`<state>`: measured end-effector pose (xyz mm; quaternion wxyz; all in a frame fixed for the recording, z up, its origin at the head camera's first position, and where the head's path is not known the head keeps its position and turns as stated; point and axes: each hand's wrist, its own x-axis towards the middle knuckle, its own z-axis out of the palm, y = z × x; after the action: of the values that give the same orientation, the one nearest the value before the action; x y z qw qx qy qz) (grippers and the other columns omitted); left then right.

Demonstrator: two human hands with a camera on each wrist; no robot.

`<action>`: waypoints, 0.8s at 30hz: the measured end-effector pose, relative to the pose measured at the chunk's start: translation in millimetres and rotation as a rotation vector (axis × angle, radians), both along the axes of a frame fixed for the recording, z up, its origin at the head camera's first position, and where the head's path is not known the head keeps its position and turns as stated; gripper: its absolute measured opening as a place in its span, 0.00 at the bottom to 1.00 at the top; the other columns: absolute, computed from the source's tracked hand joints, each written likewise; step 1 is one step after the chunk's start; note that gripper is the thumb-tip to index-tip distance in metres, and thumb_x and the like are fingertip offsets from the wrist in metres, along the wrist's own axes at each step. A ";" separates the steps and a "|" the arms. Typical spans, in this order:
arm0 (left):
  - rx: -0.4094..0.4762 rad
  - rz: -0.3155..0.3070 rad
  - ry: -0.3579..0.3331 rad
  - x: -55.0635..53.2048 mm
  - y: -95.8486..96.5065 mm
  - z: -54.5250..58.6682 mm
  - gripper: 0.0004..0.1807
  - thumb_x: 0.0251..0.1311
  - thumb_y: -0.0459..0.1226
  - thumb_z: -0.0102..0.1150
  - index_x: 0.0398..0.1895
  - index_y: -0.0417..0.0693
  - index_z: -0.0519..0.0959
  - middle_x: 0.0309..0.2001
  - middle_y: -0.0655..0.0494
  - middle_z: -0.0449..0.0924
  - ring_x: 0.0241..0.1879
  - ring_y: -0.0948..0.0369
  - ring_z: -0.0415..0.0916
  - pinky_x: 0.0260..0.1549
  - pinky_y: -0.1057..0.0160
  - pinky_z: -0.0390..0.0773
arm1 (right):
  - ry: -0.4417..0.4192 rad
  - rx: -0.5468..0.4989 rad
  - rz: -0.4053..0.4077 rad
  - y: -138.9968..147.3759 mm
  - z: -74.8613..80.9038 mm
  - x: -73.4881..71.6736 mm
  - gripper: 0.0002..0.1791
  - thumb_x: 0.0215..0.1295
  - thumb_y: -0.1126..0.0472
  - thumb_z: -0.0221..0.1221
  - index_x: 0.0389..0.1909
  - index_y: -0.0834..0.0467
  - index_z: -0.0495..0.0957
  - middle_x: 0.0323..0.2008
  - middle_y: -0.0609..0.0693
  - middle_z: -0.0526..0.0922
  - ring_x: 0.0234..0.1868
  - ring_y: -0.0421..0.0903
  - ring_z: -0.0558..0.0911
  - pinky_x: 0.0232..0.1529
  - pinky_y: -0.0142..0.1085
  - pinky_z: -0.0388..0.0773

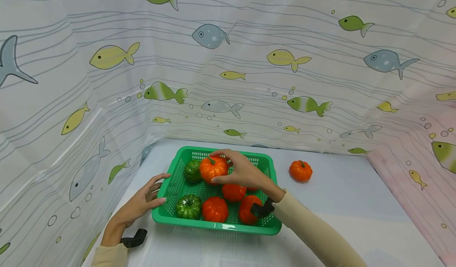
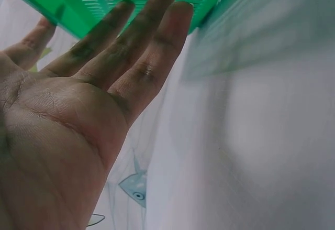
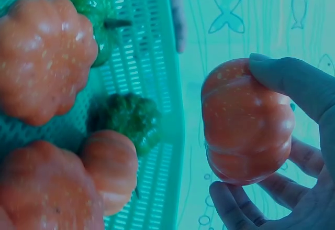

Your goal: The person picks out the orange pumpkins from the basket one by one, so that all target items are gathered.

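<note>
Fish-printed white fabric backdrop [image 1: 192,82] behind pale surface [image 1: 342,187]. Your right grip [image 1: 244,170] pinches ribbed orange pumpkin with green stem [image 1: 212,169] between thumb and fingers, held above twelve o'clock side of green slotted plastic basket [image 1: 189,222]. Your left grip [image 1: 140,199], fingers spread, touches basket's nine o'clock side. Glossy green ribbed pumpkins [image 1: 189,207] inside at eight and ten; lone small orange pumpkin [image 1: 301,171] outside, between two and three.

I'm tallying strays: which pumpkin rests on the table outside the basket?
The lone orange pumpkin, right of the green basket. The other pumpkins sit inside it, except the held pumpkin, gripped by the right hand.
</note>
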<state>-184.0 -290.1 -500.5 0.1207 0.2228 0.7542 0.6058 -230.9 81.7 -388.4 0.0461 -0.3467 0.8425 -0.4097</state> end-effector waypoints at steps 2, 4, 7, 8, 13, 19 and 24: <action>-0.001 0.002 0.000 0.2 0.0 0.0 0.39 0.75 0.30 0.54 0.83 0.54 0.50 0.79 0.31 0.44 0.72 0.22 0.47 0.59 0.27 0.69 | 0.009 -0.002 -0.008 5.4 0.8 0.1 0.36 0.60 0.46 0.74 0.69 0.45 0.73 0.65 0.40 0.74 0.58 0.43 0.74 0.58 0.43 0.78; -0.002 0.004 -0.001 0.2 -0.1 0.1 0.39 0.75 0.30 0.54 0.83 0.54 0.50 0.79 0.31 0.42 0.73 0.22 0.46 0.59 0.26 0.67 | 0.020 -0.001 -0.017 10.6 0.7 -0.2 0.36 0.60 0.47 0.74 0.68 0.45 0.74 0.65 0.41 0.74 0.58 0.42 0.74 0.58 0.43 0.78; -0.001 0.009 -0.004 0.1 -0.2 0.2 0.39 0.75 0.31 0.54 0.83 0.55 0.50 0.80 0.32 0.40 0.73 0.22 0.44 0.60 0.25 0.66 | 0.034 0.003 -0.026 18.7 -0.6 -1.0 0.36 0.60 0.48 0.75 0.68 0.47 0.74 0.65 0.41 0.75 0.58 0.42 0.75 0.58 0.42 0.78; -0.001 0.009 -0.006 0.1 -0.2 0.3 0.39 0.75 0.31 0.54 0.83 0.55 0.50 0.80 0.32 0.40 0.73 0.22 0.43 0.60 0.25 0.66 | 0.034 0.004 -0.031 21.5 -0.9 -1.1 0.36 0.60 0.48 0.75 0.68 0.47 0.74 0.65 0.42 0.75 0.58 0.42 0.75 0.58 0.42 0.78; -0.001 0.008 -0.013 0.2 -0.3 0.0 0.39 0.75 0.31 0.54 0.83 0.55 0.50 0.80 0.33 0.38 0.73 0.21 0.42 0.60 0.24 0.65 | 0.031 0.007 -0.060 35.0 -2.2 -0.5 0.37 0.59 0.46 0.75 0.69 0.48 0.74 0.65 0.43 0.75 0.58 0.44 0.75 0.57 0.44 0.78; -0.003 0.010 0.001 -1.3 -0.4 -1.7 0.39 0.75 0.31 0.54 0.83 0.55 0.50 0.80 0.34 0.39 0.73 0.22 0.43 0.60 0.22 0.63 | 0.003 0.012 -0.115 51.9 -3.6 1.9 0.37 0.59 0.44 0.75 0.68 0.45 0.74 0.65 0.42 0.74 0.60 0.47 0.74 0.60 0.50 0.77; 0.001 0.006 0.004 -2.0 -0.8 -3.1 0.39 0.75 0.30 0.53 0.83 0.55 0.50 0.80 0.34 0.39 0.73 0.22 0.43 0.59 0.23 0.64 | -0.019 0.007 -0.151 66.6 -3.9 3.1 0.37 0.58 0.44 0.75 0.67 0.43 0.74 0.64 0.40 0.75 0.60 0.47 0.75 0.60 0.48 0.76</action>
<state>-185.9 -290.9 -503.6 0.1171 0.2219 0.7549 0.6060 -227.8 148.2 -392.2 0.0246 -0.2780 0.8673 -0.4123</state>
